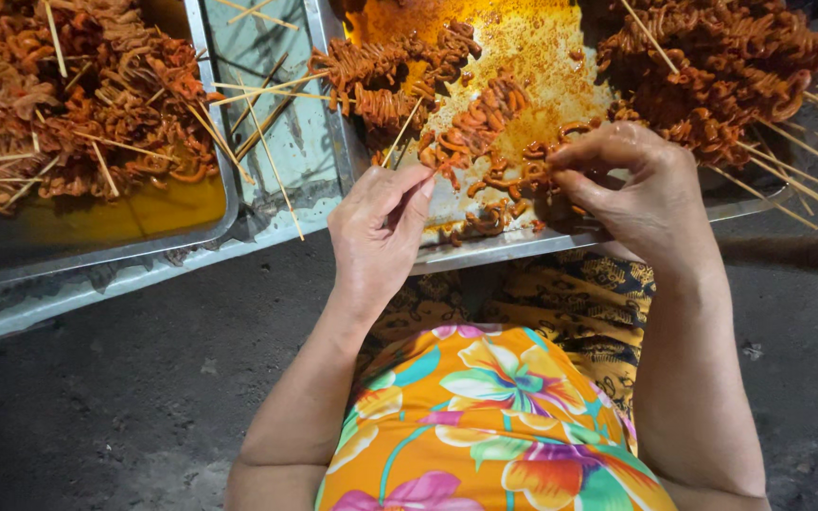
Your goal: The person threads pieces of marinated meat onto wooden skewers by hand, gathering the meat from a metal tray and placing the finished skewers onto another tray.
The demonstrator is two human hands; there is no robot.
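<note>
Seen from above, the left hand (376, 237) pinches a thin bamboo skewer (428, 177) while the right hand (631, 189) closes its fingertips on orange-red curled meat pieces (513, 175) threaded along it, over a greasy shallow metal tray (485, 251).

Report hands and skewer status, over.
Left hand pinching bamboo skewer. Right hand holding orange marinated strip over metal tray. Nothing between hands; finished skewers piled right.
</note>
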